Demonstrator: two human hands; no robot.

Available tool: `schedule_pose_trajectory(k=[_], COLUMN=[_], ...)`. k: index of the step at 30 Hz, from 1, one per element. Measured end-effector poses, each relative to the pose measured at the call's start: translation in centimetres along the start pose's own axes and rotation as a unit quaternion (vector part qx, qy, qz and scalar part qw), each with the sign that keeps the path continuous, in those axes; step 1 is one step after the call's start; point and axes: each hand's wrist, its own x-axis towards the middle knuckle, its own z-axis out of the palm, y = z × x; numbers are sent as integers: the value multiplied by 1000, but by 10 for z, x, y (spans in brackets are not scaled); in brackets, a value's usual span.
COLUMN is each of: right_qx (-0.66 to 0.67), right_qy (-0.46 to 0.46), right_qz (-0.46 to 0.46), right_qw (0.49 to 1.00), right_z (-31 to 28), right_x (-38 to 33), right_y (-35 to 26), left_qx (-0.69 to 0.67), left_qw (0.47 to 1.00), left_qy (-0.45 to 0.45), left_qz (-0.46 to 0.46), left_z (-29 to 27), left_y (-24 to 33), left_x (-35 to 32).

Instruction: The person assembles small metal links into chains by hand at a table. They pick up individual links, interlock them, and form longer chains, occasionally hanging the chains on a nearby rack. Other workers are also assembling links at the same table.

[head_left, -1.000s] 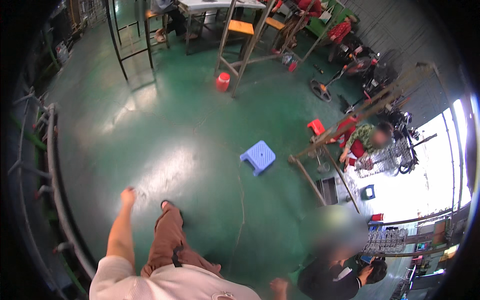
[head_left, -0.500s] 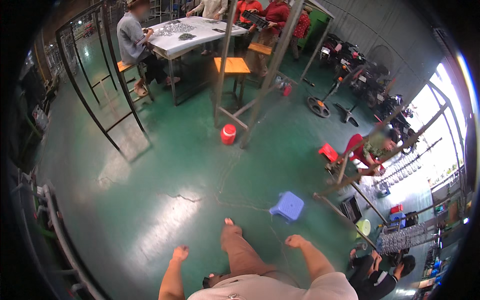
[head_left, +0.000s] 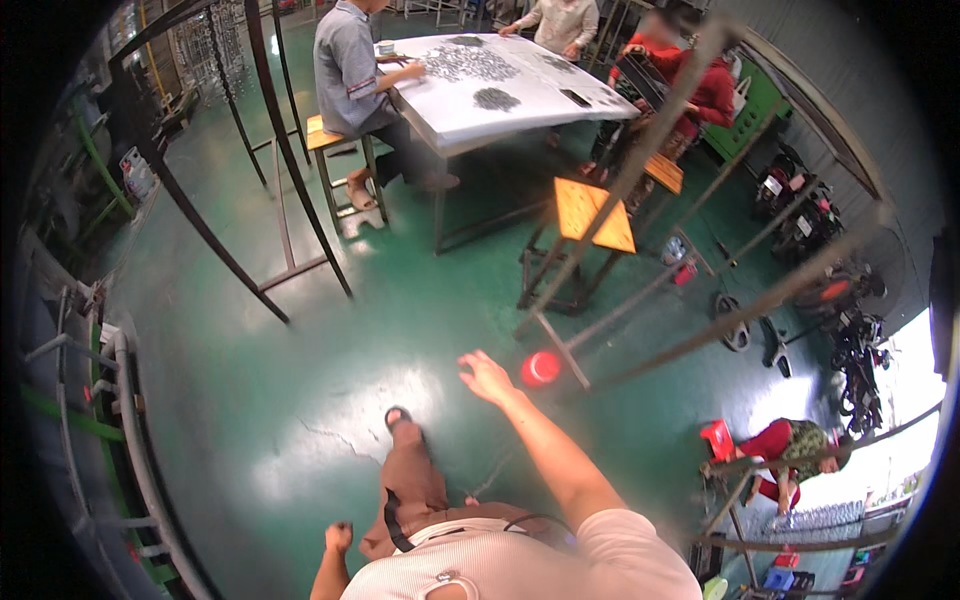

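My right hand reaches forward over the green floor with its fingers apart and nothing in them. Just right of it, a red round jug stands on the floor, a small gap from the hand in view. Low at my left side hangs my left hand, its fingers curled into a loose fist with nothing visible in it. Ahead is a white-topped table with piles of small metal parts on it. A wooden-topped stool stands on the table's near side.
A person sits at the table's left; others stand behind it and at its right. Metal frames rise left and right of me. Pipe rails run along the left. Motorbikes line the right wall, and a person crouches at lower right.
My right arm has stretched forward and its hand has opened from a fist. The table and jug now look nearer, and the view has turned right. The blue stool is no longer in view.
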Motion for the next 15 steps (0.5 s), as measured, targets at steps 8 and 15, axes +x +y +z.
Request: schedule_pose_trajectory(k=[8,15], right_qx=[290,236], right_qy=[388,535], right_qz=[-343,-606], right_qw=[805,539], right_z=[-232,-399], right_x=[193,233], right_y=[-173,-199], left_qx=[170,23], left_qw=[971,933], left_qy=[-138,162], left_qz=[98,320], left_z=[-82,-287], left_y=[127,581], left_x=[203,361])
